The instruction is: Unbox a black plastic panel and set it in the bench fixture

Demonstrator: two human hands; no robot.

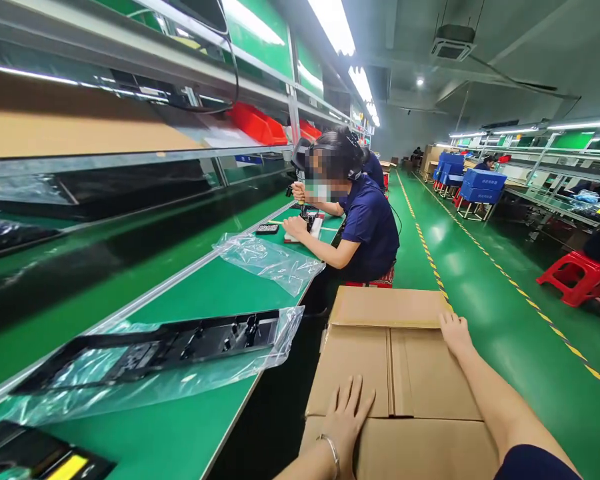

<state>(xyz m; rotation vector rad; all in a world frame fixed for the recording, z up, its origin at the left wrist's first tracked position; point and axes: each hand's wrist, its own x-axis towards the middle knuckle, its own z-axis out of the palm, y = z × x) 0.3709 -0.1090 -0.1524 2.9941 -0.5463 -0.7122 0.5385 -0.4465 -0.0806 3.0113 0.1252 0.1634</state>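
You are on a factory floor (480, 300) painted green with yellow-striped lane lines, beside a long green tabletop (180, 427) that runs under steel shelving and strip lights. To the right of that tabletop, directly below you, sits a cardboard box (405, 373) with its top flaps folded shut. Your left hand (347, 417) lies flat on the near left flap, fingers (353, 393) spread and released, a bracelet on the wrist. Your right hand (455, 333) rests palm-down at the box's far right edge, its fingers likewise flat and gripping nothing.

On the tabletop to your left lies a long black panel (150, 350) inside a clear plastic bag (205, 373), and farther along lies an empty-looking clear plastic sheet (270, 260). Beyond that a co-worker (365, 220) in a dark blue shirt sits on a red stool, both hands busy with small parts on the tabletop. Across the aisle stand blue crates (483, 183) and another red stool (575, 277).
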